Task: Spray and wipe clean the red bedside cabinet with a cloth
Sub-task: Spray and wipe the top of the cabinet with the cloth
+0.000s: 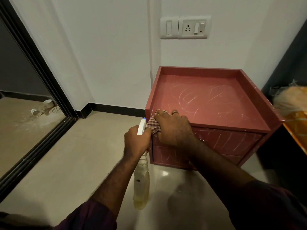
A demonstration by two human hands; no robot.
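The red bedside cabinet point(207, 100) stands on the floor against the white wall, its top and two drawer fronts streaked with white marks. My right hand point(172, 128) presses a checked cloth point(153, 124) onto the cabinet's front left corner. Most of the cloth is hidden under the hand. My left hand point(137, 141) grips the neck of a clear spray bottle point(142, 181) with a white and blue head, just left of the cabinet. The bottle hangs down and holds yellowish liquid.
A black-framed sliding doorway point(41, 103) opens at the left onto a dusty floor with white pipe fittings point(35, 112). A wall socket panel point(186, 27) sits above the cabinet. An orange plastic-wrapped bundle point(292, 103) lies at the right edge.
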